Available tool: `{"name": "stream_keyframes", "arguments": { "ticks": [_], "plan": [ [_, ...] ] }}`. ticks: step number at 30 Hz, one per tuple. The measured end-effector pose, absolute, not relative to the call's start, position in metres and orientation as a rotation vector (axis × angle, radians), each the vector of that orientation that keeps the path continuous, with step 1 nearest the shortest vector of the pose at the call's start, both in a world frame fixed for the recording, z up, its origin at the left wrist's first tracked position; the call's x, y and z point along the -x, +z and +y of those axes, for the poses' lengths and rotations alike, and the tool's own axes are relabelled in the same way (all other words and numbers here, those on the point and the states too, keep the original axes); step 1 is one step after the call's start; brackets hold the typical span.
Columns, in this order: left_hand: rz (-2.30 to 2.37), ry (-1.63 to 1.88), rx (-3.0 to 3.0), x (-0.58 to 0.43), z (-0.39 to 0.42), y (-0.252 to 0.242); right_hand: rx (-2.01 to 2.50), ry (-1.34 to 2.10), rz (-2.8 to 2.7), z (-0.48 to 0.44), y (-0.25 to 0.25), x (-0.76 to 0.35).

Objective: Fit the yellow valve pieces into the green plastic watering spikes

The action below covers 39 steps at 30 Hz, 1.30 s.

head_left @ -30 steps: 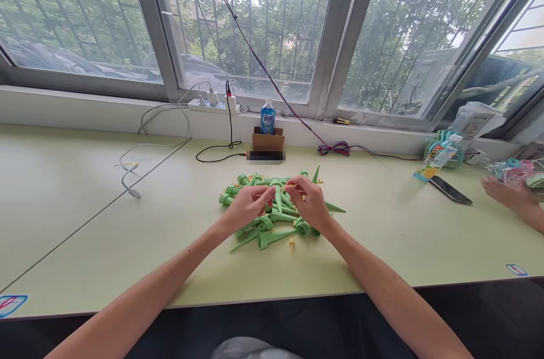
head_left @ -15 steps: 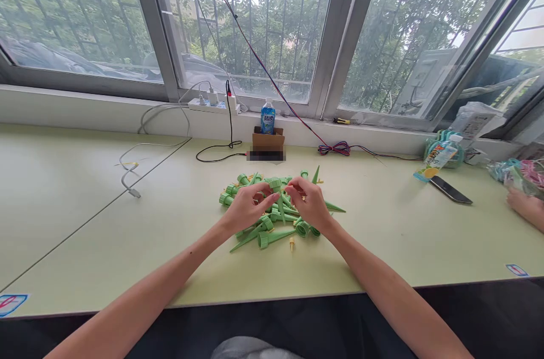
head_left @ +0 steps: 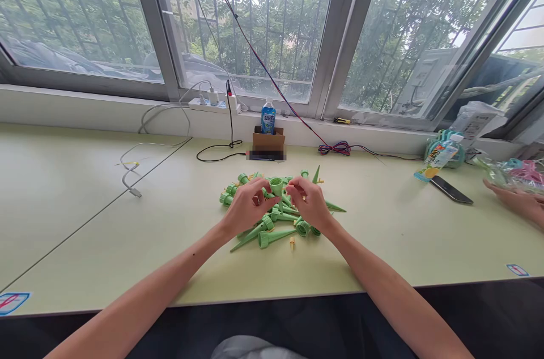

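A heap of green plastic cone spikes (head_left: 272,237) with small yellow parts lies on the pale green table (head_left: 170,234). My left hand (head_left: 245,206) pinches one green spike (head_left: 276,186) above the heap, its round open end turned up toward me. My right hand (head_left: 309,200) is closed just right of that spike, fingertips pinched on a small yellow piece that is hard to make out. Both hands hover over the middle of the heap.
A small cardboard box (head_left: 267,141) with a blue bottle (head_left: 267,116) stands behind the heap. Cables (head_left: 131,172) and a power strip (head_left: 215,104) lie at back left. A phone (head_left: 451,189), a drink pouch (head_left: 437,158) and another person's hand (head_left: 516,200) are at right.
My left hand has turned the green spike so its open end faces up. The other person's hand at right has moved back toward the table's middle.
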State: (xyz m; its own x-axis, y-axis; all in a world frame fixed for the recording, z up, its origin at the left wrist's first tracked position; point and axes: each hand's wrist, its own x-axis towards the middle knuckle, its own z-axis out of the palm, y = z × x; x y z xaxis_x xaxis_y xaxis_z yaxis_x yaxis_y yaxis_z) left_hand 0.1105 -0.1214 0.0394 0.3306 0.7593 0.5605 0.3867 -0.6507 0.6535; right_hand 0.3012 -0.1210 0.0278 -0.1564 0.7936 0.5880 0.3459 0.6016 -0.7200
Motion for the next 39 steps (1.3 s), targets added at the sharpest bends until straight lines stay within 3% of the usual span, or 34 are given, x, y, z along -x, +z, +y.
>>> {"name": "stream_keyframes", "arguments": {
  "ticks": [13,29,39],
  "plan": [
    [0.969,1.364,-2.277,-0.109,-0.117,0.034,0.894,0.566,-1.766,-0.122,0.028,-0.301],
    [0.871,1.019,-1.625,-0.109,-0.121,0.049,0.850,0.477,-1.753,-0.121,0.025,-0.302],
    [0.861,0.908,-1.540,-0.107,-0.121,0.050,0.820,0.459,-1.787,-0.120,0.026,-0.303]
  ]
}}
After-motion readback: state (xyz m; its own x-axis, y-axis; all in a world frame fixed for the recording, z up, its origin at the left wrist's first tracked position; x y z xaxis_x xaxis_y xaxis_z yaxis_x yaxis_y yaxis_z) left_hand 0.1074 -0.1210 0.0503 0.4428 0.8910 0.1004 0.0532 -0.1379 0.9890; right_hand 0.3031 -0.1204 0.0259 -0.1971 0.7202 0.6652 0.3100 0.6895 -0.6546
